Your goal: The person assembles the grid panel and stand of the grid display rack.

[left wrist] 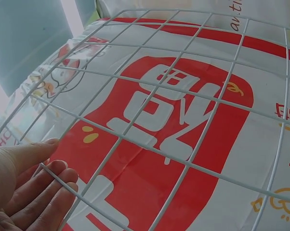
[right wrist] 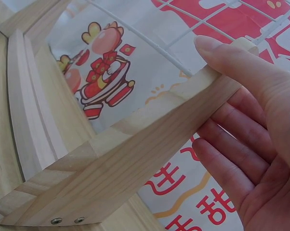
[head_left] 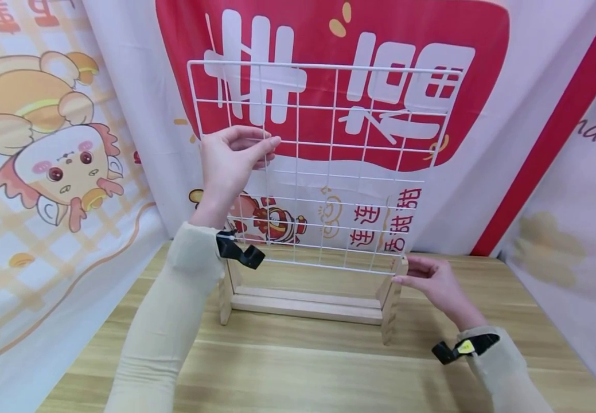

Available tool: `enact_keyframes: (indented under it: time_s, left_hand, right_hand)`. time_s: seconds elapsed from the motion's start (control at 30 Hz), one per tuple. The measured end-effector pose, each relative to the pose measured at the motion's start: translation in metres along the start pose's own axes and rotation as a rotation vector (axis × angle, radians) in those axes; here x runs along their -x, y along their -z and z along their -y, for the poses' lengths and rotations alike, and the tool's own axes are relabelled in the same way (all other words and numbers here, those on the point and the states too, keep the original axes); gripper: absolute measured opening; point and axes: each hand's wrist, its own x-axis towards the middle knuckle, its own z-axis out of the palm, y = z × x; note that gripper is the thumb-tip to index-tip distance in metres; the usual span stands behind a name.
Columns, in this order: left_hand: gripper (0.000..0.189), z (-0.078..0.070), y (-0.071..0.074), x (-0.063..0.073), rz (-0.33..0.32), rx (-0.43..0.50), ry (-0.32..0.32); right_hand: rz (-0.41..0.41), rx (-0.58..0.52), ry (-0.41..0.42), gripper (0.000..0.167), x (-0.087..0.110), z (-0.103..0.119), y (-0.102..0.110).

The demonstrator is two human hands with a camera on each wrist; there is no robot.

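Both hands are partly closed: the left hand [head_left: 232, 158] has its thumb and bent fingers loosely about the wire rack [head_left: 331, 144] at its left side, with a wire passing between them, and the right hand [head_left: 437, 284] grips the top of the right post [head_left: 394, 304], thumb on one side and fingers on the other. The white rack stands up above the wooden stand [head_left: 308, 310], its lower right corner at the top of that post. Its lower left corner is hidden behind the left wrist, so I cannot tell how it sits there. Two long bars join the right post to the left post [head_left: 224, 295], and two screws [right wrist: 68, 220] show low on the right post. The stand rests on the tabletop [head_left: 287, 373], toward its far side. Beyond it hangs a white cloth [head_left: 463, 201] with a large red patch; another cloth [head_left: 122, 258], printed with a cartoon animal, hangs at left.
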Motion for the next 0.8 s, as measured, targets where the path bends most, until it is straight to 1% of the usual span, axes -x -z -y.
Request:
enact_keyframes:
  time_s: [0.33, 0.5, 0.6, 0.8]
  left_hand:
    - [0.041, 0.003, 0.001, 0.004, 0.000, 0.009, -0.031]
    - [0.041, 0.003, 0.000, 0.007, -0.001, 0.011, -0.040]
    - [0.040, 0.003, -0.002, 0.009, 0.005, -0.005, -0.048]
    - [0.037, 0.005, -0.010, 0.015, 0.015, -0.033, -0.087]
  right_hand:
    - [-0.001, 0.007, -0.008, 0.057, 0.002, 0.001, 0.001]
    - [-0.005, 0.001, 0.007, 0.056, 0.001, -0.002, 0.001]
    - [-0.010, 0.009, 0.009, 0.056, 0.001, -0.003, 0.001]
    - [-0.010, 0.026, -0.013, 0.061, 0.000, -0.004, 0.002]
